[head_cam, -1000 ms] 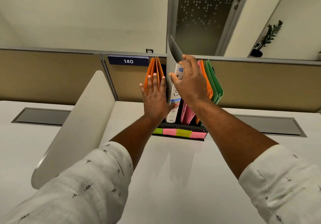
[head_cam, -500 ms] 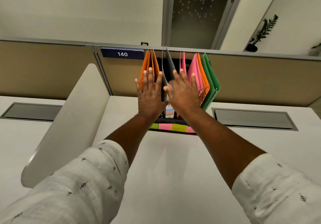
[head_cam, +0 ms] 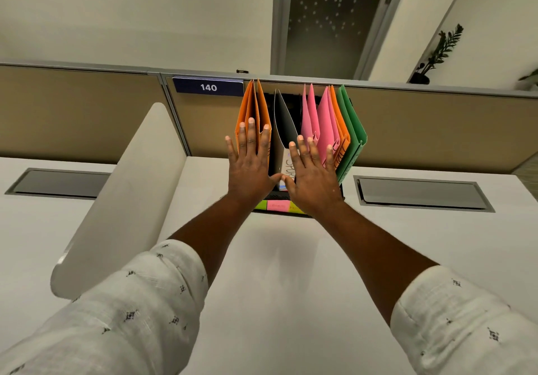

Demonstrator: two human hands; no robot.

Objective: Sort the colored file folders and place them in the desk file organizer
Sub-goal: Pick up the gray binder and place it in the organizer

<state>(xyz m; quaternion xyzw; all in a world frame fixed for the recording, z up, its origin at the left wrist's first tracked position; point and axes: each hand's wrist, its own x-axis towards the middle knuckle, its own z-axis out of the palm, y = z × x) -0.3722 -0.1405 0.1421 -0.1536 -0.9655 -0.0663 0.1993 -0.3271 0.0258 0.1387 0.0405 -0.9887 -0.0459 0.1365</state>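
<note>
Both hands lie flat, fingers spread, gripping nothing: left hand (head_cam: 249,168) on the orange folders (head_cam: 252,107), right hand (head_cam: 313,175) against the pink folders (head_cam: 316,118). Uneven pushing could tip the grey folder (head_cam: 283,121) between the thumbs or shift the organizer (head_cam: 273,210).

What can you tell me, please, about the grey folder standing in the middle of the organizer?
The grey folder is thin, stiff-looking card, dark inside with a pale spine bearing partly hidden lettering. It stands upright in the black organizer, slightly open and leaning, between the orange folders and pink folders. The right hand lies flat across its lower spine.
</note>
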